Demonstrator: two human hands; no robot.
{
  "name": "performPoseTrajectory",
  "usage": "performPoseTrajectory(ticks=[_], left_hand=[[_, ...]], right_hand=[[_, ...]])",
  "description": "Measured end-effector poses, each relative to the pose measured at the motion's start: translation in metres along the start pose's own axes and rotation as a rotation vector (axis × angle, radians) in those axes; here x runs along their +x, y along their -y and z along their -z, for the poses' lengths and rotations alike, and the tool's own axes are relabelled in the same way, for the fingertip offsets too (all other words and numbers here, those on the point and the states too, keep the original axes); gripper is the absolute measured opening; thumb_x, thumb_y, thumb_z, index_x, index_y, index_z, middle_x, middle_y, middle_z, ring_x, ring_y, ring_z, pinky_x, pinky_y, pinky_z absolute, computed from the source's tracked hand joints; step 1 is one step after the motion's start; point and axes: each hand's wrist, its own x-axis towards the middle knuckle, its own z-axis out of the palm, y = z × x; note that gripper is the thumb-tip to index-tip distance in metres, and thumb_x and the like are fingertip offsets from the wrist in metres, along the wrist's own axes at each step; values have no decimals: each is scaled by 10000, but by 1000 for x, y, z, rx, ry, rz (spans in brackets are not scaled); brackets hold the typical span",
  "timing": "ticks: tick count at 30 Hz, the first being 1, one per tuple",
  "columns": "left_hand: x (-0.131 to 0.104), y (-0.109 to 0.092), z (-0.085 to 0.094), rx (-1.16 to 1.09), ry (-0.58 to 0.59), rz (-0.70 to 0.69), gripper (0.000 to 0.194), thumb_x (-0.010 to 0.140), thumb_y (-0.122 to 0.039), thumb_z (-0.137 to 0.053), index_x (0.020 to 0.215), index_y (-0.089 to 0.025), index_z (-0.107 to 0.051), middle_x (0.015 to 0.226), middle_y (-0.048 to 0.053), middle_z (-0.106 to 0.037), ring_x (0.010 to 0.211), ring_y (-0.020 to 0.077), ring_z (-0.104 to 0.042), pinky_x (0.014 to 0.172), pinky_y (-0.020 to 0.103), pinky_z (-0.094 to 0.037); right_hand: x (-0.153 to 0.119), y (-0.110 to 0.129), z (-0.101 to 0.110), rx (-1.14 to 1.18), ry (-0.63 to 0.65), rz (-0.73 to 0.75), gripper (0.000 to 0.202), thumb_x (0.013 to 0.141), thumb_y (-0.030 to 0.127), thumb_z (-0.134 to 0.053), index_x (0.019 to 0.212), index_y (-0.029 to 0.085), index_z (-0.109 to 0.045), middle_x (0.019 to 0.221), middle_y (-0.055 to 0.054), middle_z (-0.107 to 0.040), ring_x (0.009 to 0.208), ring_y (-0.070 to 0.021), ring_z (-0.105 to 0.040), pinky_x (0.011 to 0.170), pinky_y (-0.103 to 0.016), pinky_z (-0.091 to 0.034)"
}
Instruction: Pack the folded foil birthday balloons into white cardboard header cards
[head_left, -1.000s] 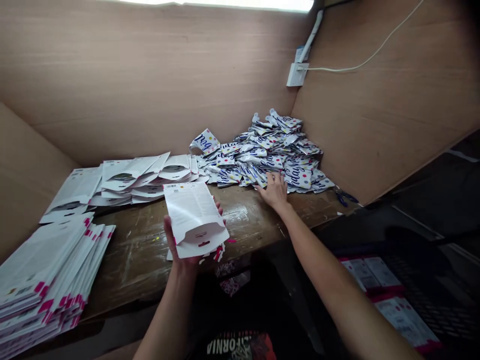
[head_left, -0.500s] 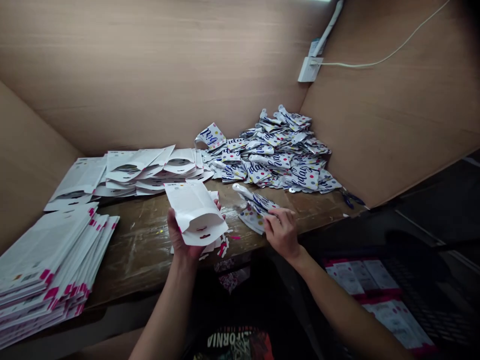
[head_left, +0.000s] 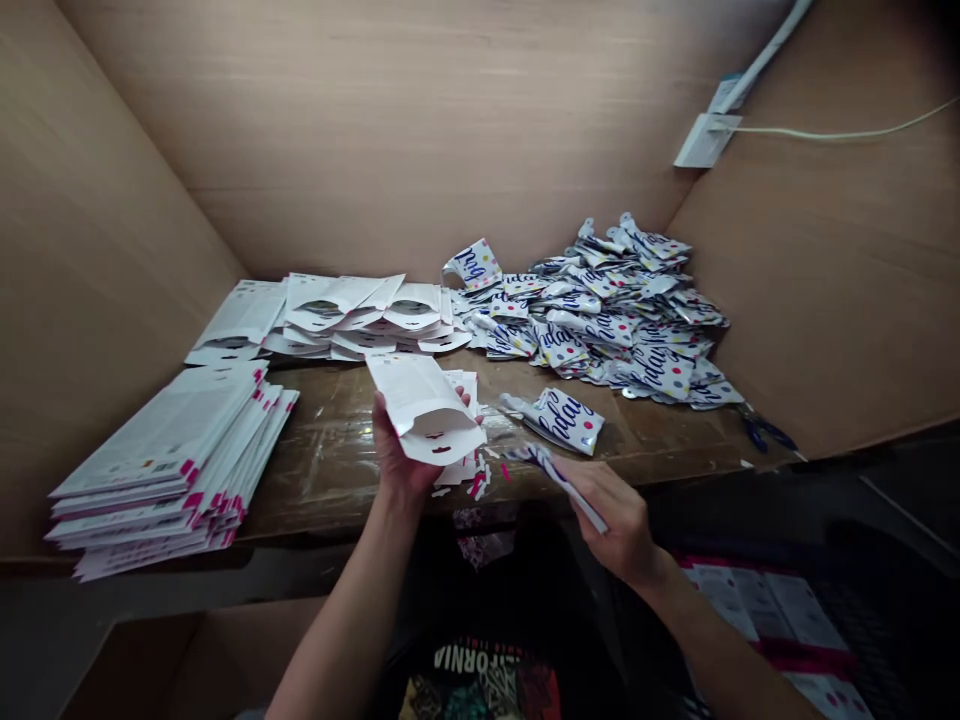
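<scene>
My left hand (head_left: 405, 460) holds up a white paper envelope (head_left: 424, 400) whose flap end, with a hang hole, gapes toward me. In my right hand (head_left: 615, 515) is a folded foil balloon (head_left: 566, 482), pinched by its edge, to the right of the envelope and apart from it. Another folded balloon (head_left: 574, 420) with blue lettering and coloured dots lies on the table (head_left: 322, 450) just beyond my right hand. Under the envelope are more white cards (head_left: 461, 470) and small pink and white paper scraps (head_left: 480, 482).
A big heap of folded balloons (head_left: 630, 310) fills the back right. White envelopes (head_left: 337, 300) lie at the back left, with a tall stack (head_left: 165, 440) at the left. Pliers (head_left: 765, 430) rest at the right edge; packed goods (head_left: 780, 600) sit below right.
My right hand has lifted one folded balloon off the table and drawn it nearer me. The one beneath now shows. The view has turned left; the envelope stays in my left hand.
</scene>
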Motion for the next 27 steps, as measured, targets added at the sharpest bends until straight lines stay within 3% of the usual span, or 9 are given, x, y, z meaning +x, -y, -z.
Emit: performPoseTrajectory(ticks=[2,4,8,12,17,20,22,24,27], left_hand=[[1,11,-7,9,15,16,909,860,-819,-601,1482,-156,-596,1293,210,-737,1276,444,-655,1060,687,-519],[1,24,-16,26,45,41,877,865,-794,-609,1458,-148,-615,1281,197,-741,1245,436,-671,1039,661,-546],[-4,38,-28,59,7,53,848,858,-743,-631,1448,-134,-615,1225,177,-756,1124,399,-724,999,617,-580],[-11,36,-31,63,-41,70,897,836,-776,-615,1449,-122,-605,1173,186,-765,1102,416,-725,980,634,-575],[-15,28,-26,14,14,67,872,833,-777,-597,1418,-131,-630,1184,182,-767,1139,407,-717,1043,626,-538],[-17,19,-21,-71,-58,36,841,842,-805,-579,1341,-135,-673,1113,176,-785,1075,394,-734,1029,639,-540],[-19,15,-18,-77,-55,55,855,836,-824,-575,1314,-125,-685,1098,184,-785,1084,412,-728,1018,651,-539],[-19,13,-15,-18,7,61,894,831,-853,-553,1320,-117,-684,1166,205,-767,1172,446,-692,1040,647,-522],[-12,7,-4,384,-14,-123,879,884,-859,-455,1419,-183,-627,1411,196,-669,1374,444,-569,1124,601,-460]], right_hand=[[23,28,7,26,-17,-11,633,983,84,-539,1568,329,-547,1372,-91,-736,1269,-317,-706,1036,-546,-597],[45,56,5,7,99,-12,605,998,97,-536,1558,324,-565,1400,-93,-718,1313,-335,-678,1080,-569,-575],[67,86,-24,5,182,-74,516,1022,102,-512,1505,235,-634,1394,-159,-712,1308,-387,-675,1096,-612,-556],[72,83,-55,61,157,-55,533,1017,117,-537,1533,231,-600,1447,-163,-677,1360,-390,-633,1147,-612,-515],[86,73,-74,-33,98,-13,431,1024,116,-514,1424,191,-657,1303,-182,-737,1279,-359,-661,1095,-565,-537],[82,81,-77,20,59,79,559,1013,302,-641,1542,172,-518,1403,-199,-666,1368,-379,-581,1155,-580,-479],[78,83,-79,2,146,125,685,995,424,-669,1589,165,-448,1446,-208,-632,1384,-406,-553,1182,-616,-434],[84,77,-84,-52,230,129,607,1017,422,-614,1548,156,-488,1391,-211,-654,1309,-412,-588,1142,-630,-451],[126,57,-97,-88,111,115,362,1054,271,-479,1371,160,-613,1159,-185,-706,1105,-369,-641,998,-558,-528]])
